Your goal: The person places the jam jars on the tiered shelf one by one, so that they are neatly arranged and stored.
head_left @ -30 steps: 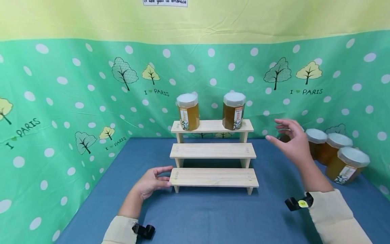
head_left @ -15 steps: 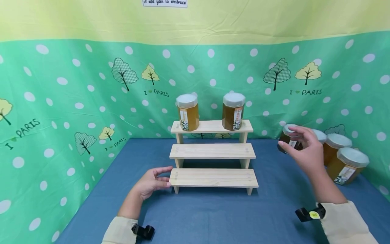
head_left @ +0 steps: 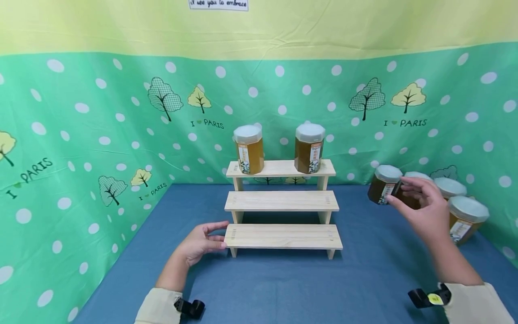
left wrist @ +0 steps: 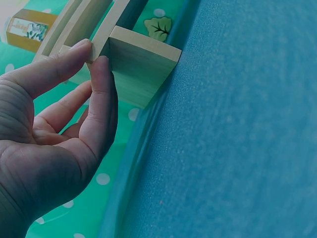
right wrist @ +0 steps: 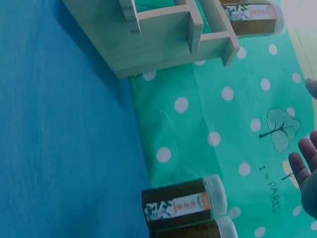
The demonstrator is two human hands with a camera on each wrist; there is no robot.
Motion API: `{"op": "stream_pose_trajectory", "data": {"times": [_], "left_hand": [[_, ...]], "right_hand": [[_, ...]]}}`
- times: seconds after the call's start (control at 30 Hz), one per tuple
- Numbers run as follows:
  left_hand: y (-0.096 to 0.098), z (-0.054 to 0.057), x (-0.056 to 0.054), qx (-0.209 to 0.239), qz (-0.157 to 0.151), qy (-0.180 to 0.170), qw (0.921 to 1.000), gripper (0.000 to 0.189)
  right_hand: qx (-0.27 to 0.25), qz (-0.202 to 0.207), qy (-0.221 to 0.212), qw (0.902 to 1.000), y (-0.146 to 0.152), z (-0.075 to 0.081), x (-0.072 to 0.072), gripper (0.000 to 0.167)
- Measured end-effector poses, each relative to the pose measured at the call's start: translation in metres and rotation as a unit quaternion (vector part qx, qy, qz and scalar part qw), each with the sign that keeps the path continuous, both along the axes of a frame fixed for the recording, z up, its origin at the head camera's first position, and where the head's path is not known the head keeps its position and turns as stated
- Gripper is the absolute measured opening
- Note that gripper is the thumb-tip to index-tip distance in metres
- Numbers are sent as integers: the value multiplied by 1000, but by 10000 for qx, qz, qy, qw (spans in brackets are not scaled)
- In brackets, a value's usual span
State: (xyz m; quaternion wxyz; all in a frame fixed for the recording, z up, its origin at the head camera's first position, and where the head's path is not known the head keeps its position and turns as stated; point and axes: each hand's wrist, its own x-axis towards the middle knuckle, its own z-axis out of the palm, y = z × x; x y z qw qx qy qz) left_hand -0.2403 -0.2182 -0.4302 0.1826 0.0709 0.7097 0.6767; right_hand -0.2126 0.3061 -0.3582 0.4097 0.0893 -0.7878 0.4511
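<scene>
At the left end of the lowest board of a three-step wooden display stand (head_left: 283, 236), my left hand (head_left: 197, 246) pinches the board's corner between thumb and fingertips, which the left wrist view shows close up (left wrist: 59, 124). My right hand (head_left: 430, 216) hovers in front of the jars at the right, fingers bent loosely and holding nothing. Nearest to it is a dark honey jar (head_left: 380, 189) with a white lid. Another dark jar (head_left: 408, 200) is partly hidden behind the fingers. Two amber jars, one behind the hand (head_left: 450, 187) and one to its right (head_left: 469, 216), complete the row.
On the stand's top step sit two more jars, a lighter amber one (head_left: 249, 150) at left and a darker one (head_left: 309, 149) at right. Blue cloth (head_left: 275, 288) covers the table. A green dotted curtain (head_left: 279, 90) hangs behind and along the sides.
My right hand has moved right and toward me, across the front of the jars, uncovering the leftmost dark jar. The left hand has stayed at the stand.
</scene>
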Motion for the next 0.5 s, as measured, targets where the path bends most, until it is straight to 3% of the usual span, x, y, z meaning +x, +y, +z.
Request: {"op": "stream_pose_trajectory", "data": {"times": [0.27,0.5], "left_hand": [[-1,0,0,17,-40,4,10000,76],[-1,0,0,22,-43,10,10000,76]], "right_hand": [[-222,-271,-491,9982,14,-3,13,53],[-257,-766,-757,9939,32,-7,21,53]]}}
